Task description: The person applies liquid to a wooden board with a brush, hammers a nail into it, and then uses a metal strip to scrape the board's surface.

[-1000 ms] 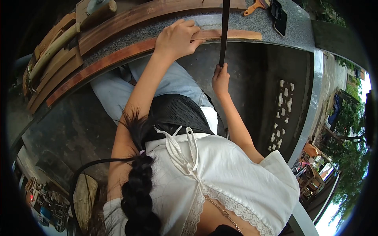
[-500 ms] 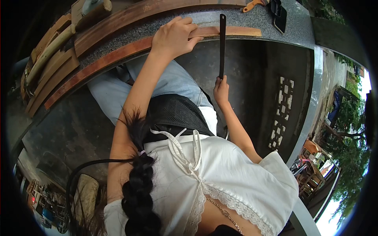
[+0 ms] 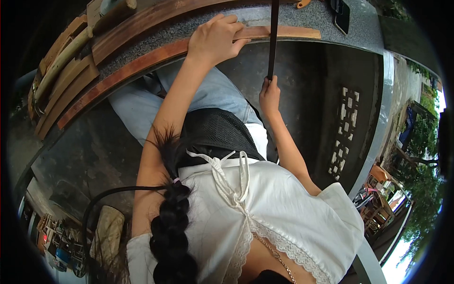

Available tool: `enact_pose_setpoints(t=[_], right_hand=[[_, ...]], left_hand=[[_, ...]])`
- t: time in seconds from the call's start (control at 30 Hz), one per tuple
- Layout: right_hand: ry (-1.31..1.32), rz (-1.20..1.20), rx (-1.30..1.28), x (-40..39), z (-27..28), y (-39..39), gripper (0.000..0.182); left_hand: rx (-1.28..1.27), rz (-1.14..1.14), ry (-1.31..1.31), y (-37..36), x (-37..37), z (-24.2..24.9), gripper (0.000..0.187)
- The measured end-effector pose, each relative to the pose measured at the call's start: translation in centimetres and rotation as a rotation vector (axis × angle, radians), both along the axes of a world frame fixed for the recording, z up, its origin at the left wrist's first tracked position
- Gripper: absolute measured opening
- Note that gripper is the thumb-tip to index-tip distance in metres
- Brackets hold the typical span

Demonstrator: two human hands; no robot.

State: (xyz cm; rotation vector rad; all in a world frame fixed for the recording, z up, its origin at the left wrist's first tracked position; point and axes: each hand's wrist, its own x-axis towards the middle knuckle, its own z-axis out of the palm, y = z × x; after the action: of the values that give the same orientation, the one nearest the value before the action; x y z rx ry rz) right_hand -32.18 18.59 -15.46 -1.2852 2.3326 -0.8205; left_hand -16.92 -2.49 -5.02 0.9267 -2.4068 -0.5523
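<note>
A long, thin reddish-brown wooden strip [image 3: 142, 61] curves along the near edge of a speckled grey stone top [image 3: 302, 19]. My left hand [image 3: 215, 40] is closed over the strip's middle, thumb on the near side and fingers on top. My right hand [image 3: 269, 97] is lower and further right, beyond the stone edge, with its fingers wrapped round the near end of a long, narrow dark bar [image 3: 273, 42]. This bar points away from me and crosses the strip to the right of my left hand. Its far end is outside the view.
More curved boards [image 3: 71, 90] and a round pole [image 3: 56, 71] are stacked at the left. A black phone [image 3: 342, 20] and an orange-handled tool [image 3: 303, 4] lie at the far right of the stone top. A dark cord [image 3: 118, 190] loops at the lower left.
My right hand and the dark bar have moved away from me, so the bar's holed far end has left the view. My left hand still grips the strip. The whole view has shifted slightly.
</note>
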Motion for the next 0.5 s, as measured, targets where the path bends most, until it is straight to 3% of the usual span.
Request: enact_pose_setpoints(t=[0.13,0.23,0.33,0.5], right_hand=[[0.058,0.053,-0.175,0.2,2.7,-6.5,0.011],[-0.004,-0.008,-0.012,-1.4,-1.2,-1.1,0.008],[-0.019,-0.014,-0.015,-1.7,-3.7,3.4,0.008],[-0.024,0.019,-0.209,0.4,0.9,-8.3,0.01]], left_hand=[[-0.011,0.016,-0.012,-0.6,0.0,-0.3,0.03],[-0.032,0.033,-0.016,-0.4,0.0,-0.1,0.023],[-0.033,0.048,-0.025,-0.3,-0.1,0.3,0.024],[-0.004,0.026,0.004,-0.5,-0.1,-0.3,0.03]])
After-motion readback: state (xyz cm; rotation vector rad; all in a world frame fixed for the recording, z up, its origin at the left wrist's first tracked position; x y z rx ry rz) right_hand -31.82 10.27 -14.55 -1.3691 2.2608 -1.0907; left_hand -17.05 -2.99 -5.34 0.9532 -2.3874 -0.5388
